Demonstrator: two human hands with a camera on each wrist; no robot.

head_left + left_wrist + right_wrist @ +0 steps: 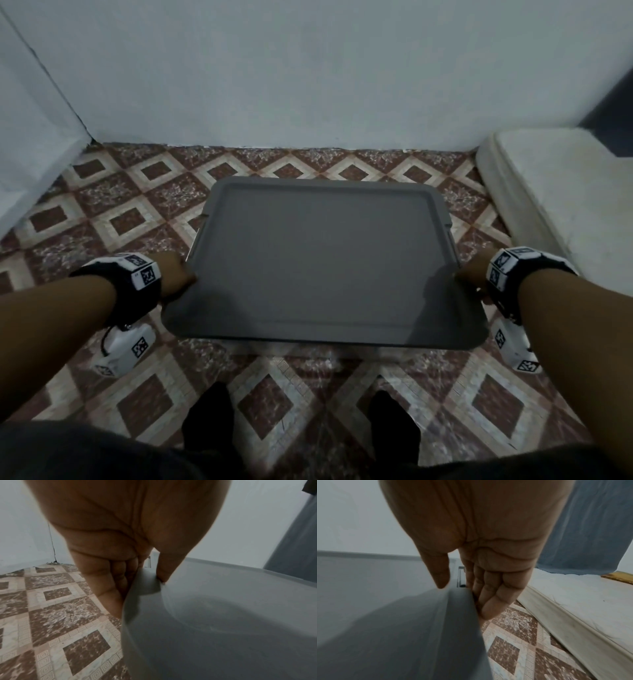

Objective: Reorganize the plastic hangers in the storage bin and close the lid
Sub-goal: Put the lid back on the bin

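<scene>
A grey rectangular lid fills the middle of the head view, held level above the tiled floor. It hides the storage bin and the hangers beneath it. My left hand grips the lid's left edge, thumb on top and fingers under the rim. My right hand grips the right edge the same way, thumb on top and fingers curled under the lid. A sliver of clear bin rim shows just past the left edge.
The patterned red and cream tiled floor surrounds the lid. A white mattress lies along the right side, close to my right hand. A pale wall stands behind, and my dark-socked feet are in front.
</scene>
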